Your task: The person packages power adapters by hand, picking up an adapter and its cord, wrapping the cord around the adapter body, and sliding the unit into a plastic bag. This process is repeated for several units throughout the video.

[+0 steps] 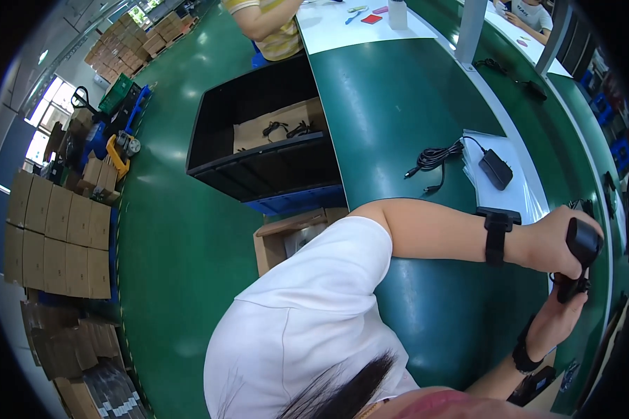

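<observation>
My left arm reaches across the bench to the right, with a black band on its wrist. My left hand (553, 241) is closed around a black rounded device (584, 243); its exact kind is hard to make out. Just below, my right hand (565, 320) has its fingers closed on the dark lower part, where cord-like pieces show. The hands nearly touch. A black power adapter (497, 169) lies on a stack of white sheets or bags (523, 197) beyond my left wrist, its coiled cable (437, 159) on the green bench top (370, 105).
Left of the bench stands a black crate (258, 167) with cables on cardboard inside. An open carton (269, 249) sits below it. A co-worker (276, 28) is at the bench's far end. Stacked cartons (56, 237) and a pallet jack (119, 153) stand on the left.
</observation>
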Demonstrator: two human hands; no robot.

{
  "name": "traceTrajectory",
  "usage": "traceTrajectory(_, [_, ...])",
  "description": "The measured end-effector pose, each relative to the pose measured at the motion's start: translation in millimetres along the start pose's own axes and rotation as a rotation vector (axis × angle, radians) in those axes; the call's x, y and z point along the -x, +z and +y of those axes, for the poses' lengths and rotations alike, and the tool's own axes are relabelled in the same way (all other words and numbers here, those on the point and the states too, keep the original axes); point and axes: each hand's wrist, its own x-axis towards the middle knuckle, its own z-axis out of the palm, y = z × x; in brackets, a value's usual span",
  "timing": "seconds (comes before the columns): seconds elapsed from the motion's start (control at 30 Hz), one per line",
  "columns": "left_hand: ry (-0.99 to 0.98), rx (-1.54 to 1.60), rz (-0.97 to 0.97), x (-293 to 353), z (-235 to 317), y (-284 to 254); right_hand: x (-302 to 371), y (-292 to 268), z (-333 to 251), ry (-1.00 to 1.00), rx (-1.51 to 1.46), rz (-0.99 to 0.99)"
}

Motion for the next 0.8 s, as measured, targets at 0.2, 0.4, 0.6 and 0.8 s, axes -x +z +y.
traceTrajectory(0.2, [-0.306, 0.531, -0.163, 6, 5, 20, 13, -17, 8, -0.402, 0.782, -0.025])
traceTrajectory(0.4, [-0.471, 0.675, -0.279, 2, -13, 3, -4, 26, -3, -0.458, 0.672, -0.117])
traceTrajectory(0.6, [-0.268, -0.579, -0.082, -25, -63, -58, -16, -50, -74, -0.417, 0.130, 0.175])
traceTrajectory(0.8, [-0.249, -1.430, -0.631, 31, -90, -29, -16, -60, -94, -0.566, 0.134, 0.328])
